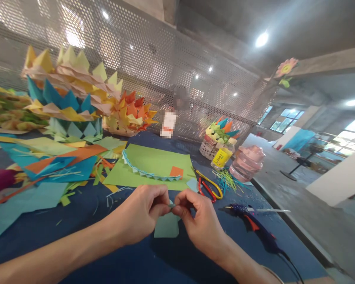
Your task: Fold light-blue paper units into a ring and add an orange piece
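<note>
Between the fingertips of both hands is a small folded piece of light blue-green paper (172, 204), mostly hidden by the fingers. My left hand (144, 213) pinches its left side, and my right hand (199, 215) pinches the right side. Just below lie pale blue-green paper squares (166, 228) on the dark blue table (130, 260). Beyond my hands, a curved strip of light blue folded paper points (146, 173) rests on a green sheet (162, 157). A small orange paper square (176, 172) touches the strip's right end.
Right of my hands are red-and-yellow-handled pliers (208, 187), a glue gun (256, 225), a yellow-labelled bottle (223, 156) and a pink bottle (247, 163). Coloured paper scraps (77, 165) cover the left side. Folded-paper crowns (73, 102) stand behind them, before a perforated metal screen (154, 59).
</note>
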